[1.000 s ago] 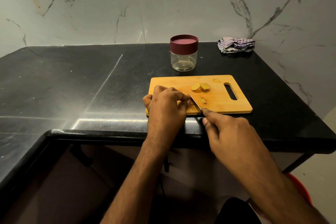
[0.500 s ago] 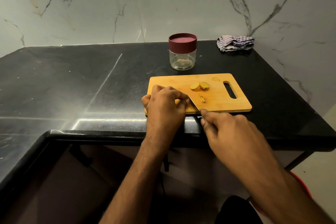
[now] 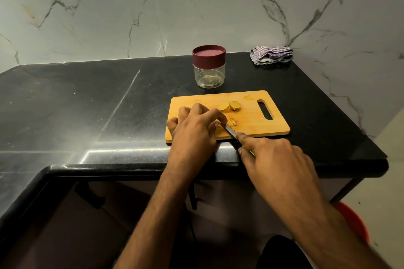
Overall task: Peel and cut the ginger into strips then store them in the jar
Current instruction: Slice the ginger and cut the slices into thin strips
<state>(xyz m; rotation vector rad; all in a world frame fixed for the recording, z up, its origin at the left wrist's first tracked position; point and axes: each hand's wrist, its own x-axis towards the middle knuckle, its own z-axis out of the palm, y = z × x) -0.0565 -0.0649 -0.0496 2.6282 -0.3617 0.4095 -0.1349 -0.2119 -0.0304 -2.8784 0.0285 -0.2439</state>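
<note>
A wooden cutting board (image 3: 258, 125) lies on the black counter (image 3: 87, 105). My left hand (image 3: 194, 129) rests on the board with fingers curled, pinning a ginger piece that is mostly hidden under the fingertips. My right hand (image 3: 275, 159) grips a knife (image 3: 230, 131), index finger along the blade's back, the tip beside my left fingertips. Thin ginger strips (image 3: 232, 120) lie just right of the blade. Two ginger slices (image 3: 230, 106) sit farther back, and a small scrap (image 3: 248, 97) lies near the handle slot. The clear jar (image 3: 209, 66) with a maroon lid stands closed behind the board.
A crumpled striped cloth (image 3: 272, 54) lies at the back right corner against the marble wall. The counter's front edge runs just below the board. A red bucket (image 3: 356, 223) stands on the floor at the right.
The knife blade has dropped flatter against the board beside my left fingertips. Both hands stay in nearly the same place; the view has shifted slightly.
</note>
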